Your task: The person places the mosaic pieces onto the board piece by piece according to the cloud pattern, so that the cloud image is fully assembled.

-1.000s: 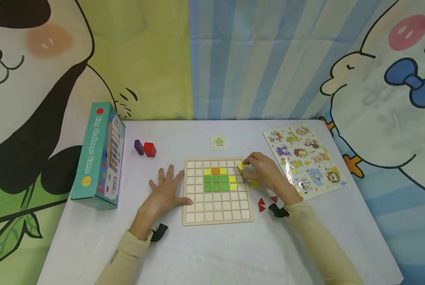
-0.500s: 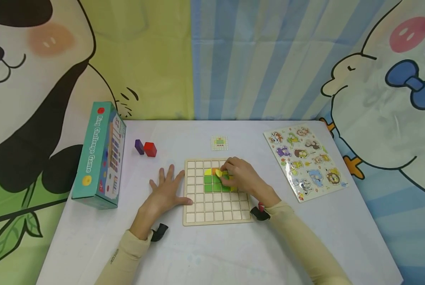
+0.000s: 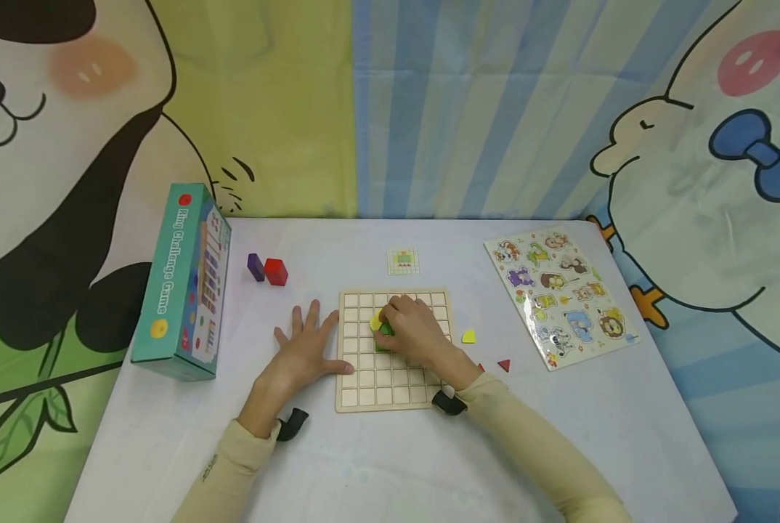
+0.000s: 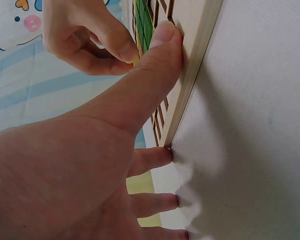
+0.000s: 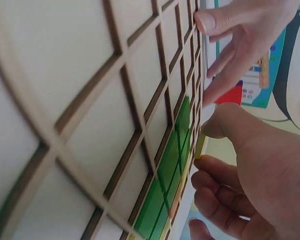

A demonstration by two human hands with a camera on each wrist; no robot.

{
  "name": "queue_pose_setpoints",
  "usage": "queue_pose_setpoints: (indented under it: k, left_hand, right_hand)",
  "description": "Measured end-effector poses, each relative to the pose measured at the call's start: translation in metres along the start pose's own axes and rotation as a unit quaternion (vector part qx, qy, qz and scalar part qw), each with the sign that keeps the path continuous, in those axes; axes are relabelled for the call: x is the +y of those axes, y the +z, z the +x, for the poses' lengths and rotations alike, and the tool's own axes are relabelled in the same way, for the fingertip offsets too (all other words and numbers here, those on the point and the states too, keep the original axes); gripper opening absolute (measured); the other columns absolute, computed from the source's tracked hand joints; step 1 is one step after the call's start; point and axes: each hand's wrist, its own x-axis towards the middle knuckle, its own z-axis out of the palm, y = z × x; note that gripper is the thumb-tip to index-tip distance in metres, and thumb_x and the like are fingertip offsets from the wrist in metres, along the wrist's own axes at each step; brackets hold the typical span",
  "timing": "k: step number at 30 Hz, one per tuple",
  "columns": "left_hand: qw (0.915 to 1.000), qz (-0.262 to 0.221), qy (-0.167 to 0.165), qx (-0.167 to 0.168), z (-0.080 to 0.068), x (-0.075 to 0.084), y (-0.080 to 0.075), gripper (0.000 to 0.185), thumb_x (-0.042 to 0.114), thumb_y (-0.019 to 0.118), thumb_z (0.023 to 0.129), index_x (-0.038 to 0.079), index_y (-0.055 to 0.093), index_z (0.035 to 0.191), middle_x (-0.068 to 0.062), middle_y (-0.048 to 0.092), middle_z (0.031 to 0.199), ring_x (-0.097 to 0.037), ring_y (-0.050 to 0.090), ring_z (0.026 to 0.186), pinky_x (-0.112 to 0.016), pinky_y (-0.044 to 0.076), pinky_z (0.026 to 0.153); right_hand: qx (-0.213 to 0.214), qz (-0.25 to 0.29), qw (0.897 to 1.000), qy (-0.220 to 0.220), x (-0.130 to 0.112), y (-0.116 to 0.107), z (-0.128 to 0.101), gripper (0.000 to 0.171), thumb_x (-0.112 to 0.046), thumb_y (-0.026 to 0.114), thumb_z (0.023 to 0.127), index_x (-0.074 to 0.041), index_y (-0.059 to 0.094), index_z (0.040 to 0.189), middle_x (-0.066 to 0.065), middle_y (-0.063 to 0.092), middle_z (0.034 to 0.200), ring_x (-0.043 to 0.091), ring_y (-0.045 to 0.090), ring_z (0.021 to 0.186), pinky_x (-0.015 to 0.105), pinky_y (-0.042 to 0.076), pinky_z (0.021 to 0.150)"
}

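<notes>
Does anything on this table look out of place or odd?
Only slightly: a yellow piece and a red triangle lie loose on the table, right of the grid board, not in its cells. Nothing looks spilled or damaged.

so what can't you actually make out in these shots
- Head view: the right hand covers most of the coloured tiles on the grid board, so the pattern is hidden.
- Head view: the pattern card is too small to read.
- Right wrist view: the yellow piece is seen edge-on behind the thumb; its shape is unclear.
- Left wrist view: the left hand fills the frame and blocks most of the board.
</notes>
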Motion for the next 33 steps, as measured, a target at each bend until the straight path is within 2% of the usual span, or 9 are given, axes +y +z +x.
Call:
queue_pose_setpoints:
  k: [9, 16, 25, 33]
  left_hand:
    - [1.0, 0.003, 0.0, 0.001, 0.0, 0.001, -0.001, 0.111, 0.053, 0.085, 0.075, 0.008, 0.03, 0.159, -0.032, 0.007, 0.166, -0.064, 0.001, 0.148, -0.089, 0.01, 0.102]
    - [1.0, 0.005, -0.002, 0.0, 0.0, 0.001, -0.001, 0.11, 0.054, 0.085, 0.074, 0.008, 0.031, 0.159, -0.031, 0.007, 0.167, -0.063, 0.0, 0.149, -0.089, 0.01, 0.102]
    - [1.0, -0.001, 0.001, 0.0, 0.0, 0.001, -0.001, 0.11, 0.054, 0.084, 0.075, 0.008, 0.03, 0.159, -0.032, 0.006, 0.167, -0.063, -0.001, 0.149, -0.089, 0.009, 0.102]
    - [1.0, -0.001, 0.004, 0.001, -0.001, -0.001, 0.0, 0.11, 0.055, 0.083, 0.076, 0.008, 0.03, 0.16, -0.032, 0.006, 0.167, -0.063, -0.001, 0.149, -0.089, 0.009, 0.102]
  right_hand:
    - [0.004, -0.007, 1.0, 0.013, -0.011, 0.006, 0.002, 0.02, -0.031, 0.075, 0.086, -0.011, 0.071, 0.088, -0.002, 0.066, 0.087, 0.015, 0.055, 0.077, 0.033, 0.048, 0.069]
    - [0.0, -0.023, 1.0, 0.006, -0.014, 0.006, 0.002, 0.026, -0.039, 0.074, 0.089, -0.014, 0.069, 0.087, -0.003, 0.063, 0.085, 0.014, 0.054, 0.075, 0.031, 0.044, 0.065]
    - [-0.027, -0.001, 0.999, -0.019, -0.012, 0.005, 0.004, 0.03, -0.035, 0.074, 0.092, -0.014, 0.075, 0.113, 0.0, 0.065, 0.102, 0.012, 0.052, 0.082, 0.028, 0.043, 0.068]
    - [-0.03, -0.014, 0.999, -0.019, -0.013, 0.007, 0.005, 0.025, -0.037, 0.072, 0.094, -0.013, 0.074, 0.103, -0.001, 0.065, 0.099, 0.014, 0.055, 0.085, 0.029, 0.046, 0.071]
